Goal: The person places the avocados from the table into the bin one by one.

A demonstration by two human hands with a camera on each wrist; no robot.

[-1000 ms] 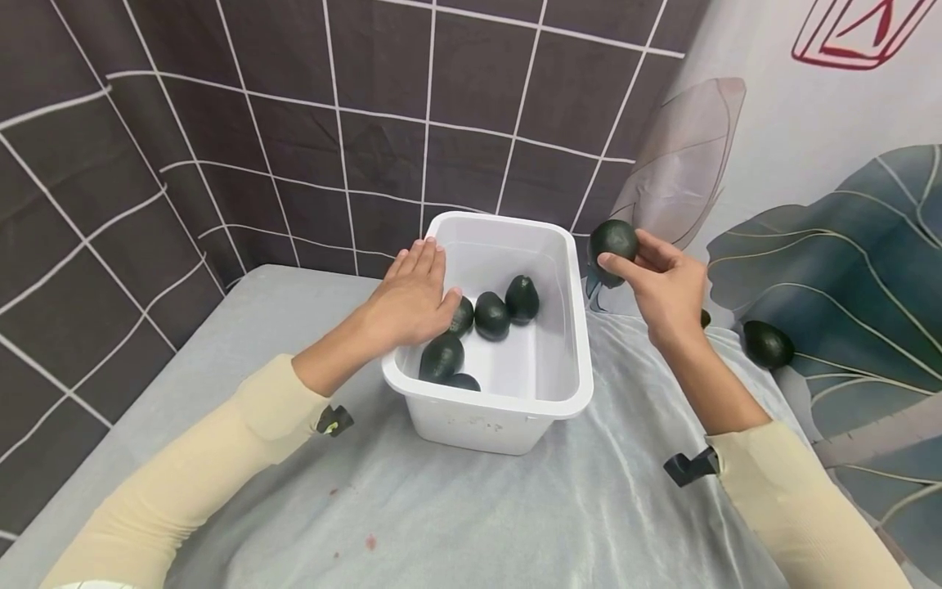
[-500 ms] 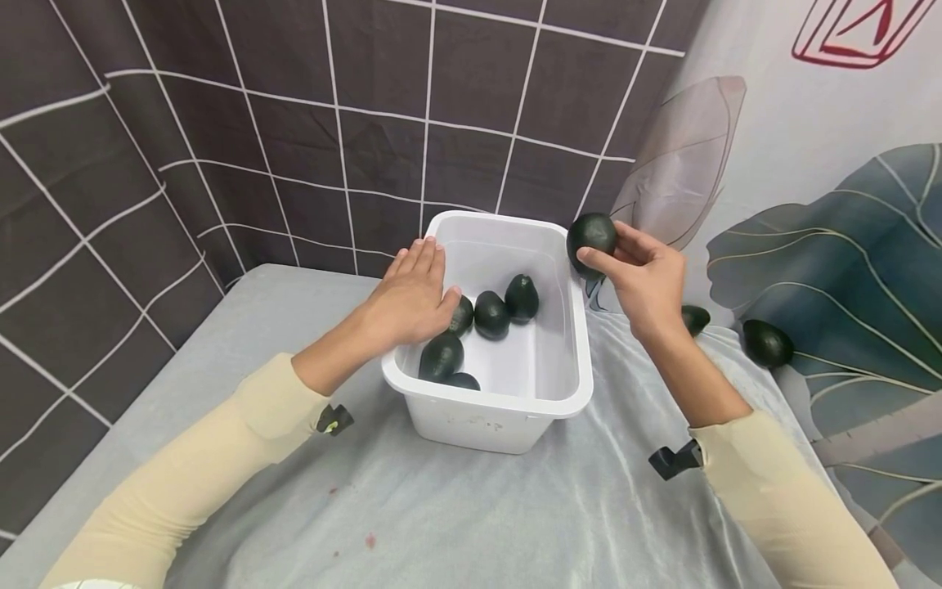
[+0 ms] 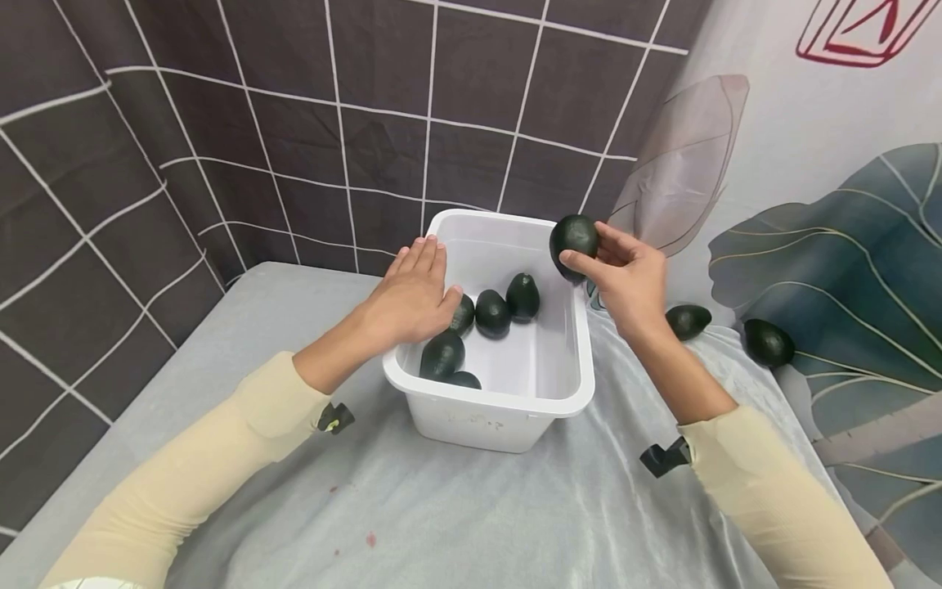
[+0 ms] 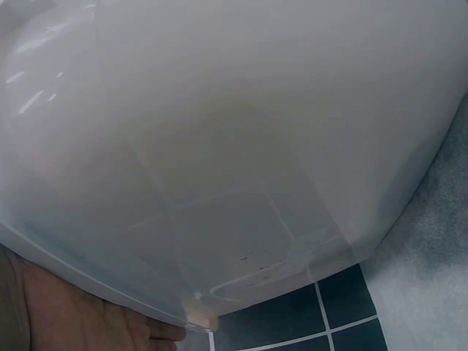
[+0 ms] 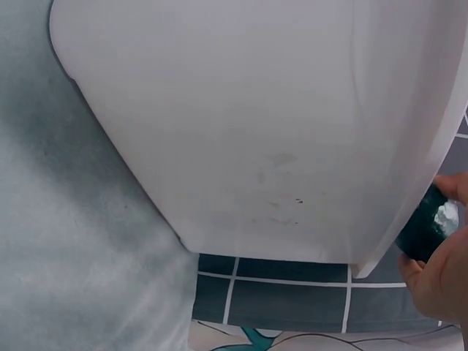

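Note:
A white plastic tub [image 3: 486, 421] stands on the grey cloth, with several dark green avocados [image 3: 492, 314] lying inside it. My left hand [image 3: 412, 298] lies flat with straight fingers over the tub's left rim, partly covering one avocado below. In the left wrist view that hand [image 4: 88, 314] shows at the rim's underside. My right hand [image 3: 633, 274] pinches an avocado [image 3: 574, 244] between thumb and fingers at the tub's far right rim. The right wrist view shows this held avocado [image 5: 424, 228] just beyond the rim.
Two more avocados, one near [image 3: 688, 321] and one farther right [image 3: 768, 343], lie on the cloth [image 3: 441, 515] right of the tub. A dark curtain with white grid lines [image 3: 294, 139] hangs behind; a leaf-patterned curtain [image 3: 846, 262] hangs at right.
My right hand has moved left with its avocado, from beside the tub to over its far right rim, uncovering an avocado on the cloth. My left hand has stayed in place.

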